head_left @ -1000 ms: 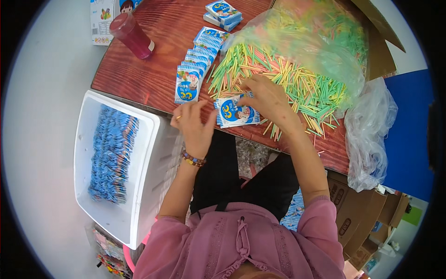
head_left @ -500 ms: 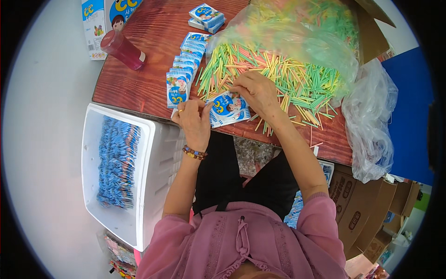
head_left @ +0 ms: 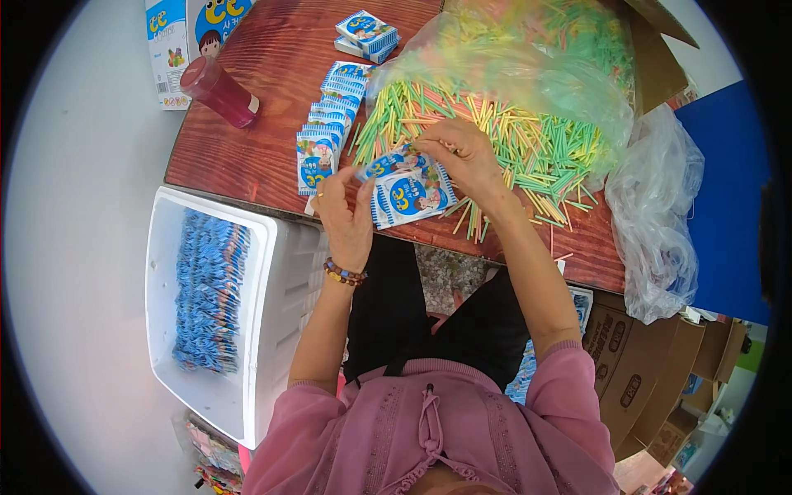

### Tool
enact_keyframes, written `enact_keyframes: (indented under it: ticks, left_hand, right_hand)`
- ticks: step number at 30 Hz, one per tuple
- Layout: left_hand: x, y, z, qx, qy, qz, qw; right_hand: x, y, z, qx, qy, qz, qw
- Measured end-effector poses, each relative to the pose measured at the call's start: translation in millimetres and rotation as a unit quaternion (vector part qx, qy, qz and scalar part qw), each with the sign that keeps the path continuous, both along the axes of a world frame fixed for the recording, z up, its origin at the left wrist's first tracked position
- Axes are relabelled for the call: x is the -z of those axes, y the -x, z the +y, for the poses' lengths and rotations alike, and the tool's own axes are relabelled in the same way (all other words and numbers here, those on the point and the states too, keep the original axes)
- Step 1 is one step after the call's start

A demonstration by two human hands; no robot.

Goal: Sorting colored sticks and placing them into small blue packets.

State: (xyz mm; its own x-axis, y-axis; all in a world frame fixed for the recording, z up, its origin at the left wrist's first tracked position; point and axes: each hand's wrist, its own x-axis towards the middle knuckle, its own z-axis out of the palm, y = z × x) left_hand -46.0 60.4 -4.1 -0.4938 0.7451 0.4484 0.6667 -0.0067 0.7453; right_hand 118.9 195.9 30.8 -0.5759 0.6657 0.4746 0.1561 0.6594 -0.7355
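Note:
My left hand [head_left: 342, 216], with a beaded bracelet at the wrist, pinches the left end of a small blue-and-white candy packet [head_left: 384, 164]. My right hand [head_left: 464, 158] has fingers and thumb closed on the packet's right end. It is tilted and slightly raised above more of the same packets [head_left: 406, 200] lying at the table's near edge. Just beyond my right hand spreads a heap of thin candy sticks [head_left: 528, 132] in yellow, green and pink. To the left of the hands, a row of overlapping packets [head_left: 316, 157] runs away from me.
A clear plastic bag [head_left: 495, 62] partly covers the sticks. On the red-brown table [head_left: 239, 157] lies a pink-red jar [head_left: 219, 91]. At left stands a white bin [head_left: 264, 330] with packed blue packets. Small packs [head_left: 367, 30] are stacked at the back; another plastic bag [head_left: 656, 214] hangs right.
The packet between my hands has been lifted and tipped, uncovering more of the packets below it. My right hand has shifted slightly right, and its fingers have curled.

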Motion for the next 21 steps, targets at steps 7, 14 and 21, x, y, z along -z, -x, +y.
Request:
enact_keyframes:
  ticks: [7, 14, 21]
  left_hand:
    - [-32.8, -14.9, -1.2, 0.158, 0.012, -0.475, 0.866]
    - [-23.5, -38.8, -11.2, 0.147, -0.022, -0.502, 0.852]
    - [-26.0, -56.0, -20.7, 0.132, -0.019, -0.541, 0.830]
  right_hand:
    - [-15.4, -20.7, -31.5, -0.063, 0.309, 0.018, 0.949]
    - [2.8, -31.0, -65.2, -0.047, 0.391, 0.127, 0.910]
    - [14.6, -43.8, -81.0, -0.008, 0.403, 0.171, 0.899]
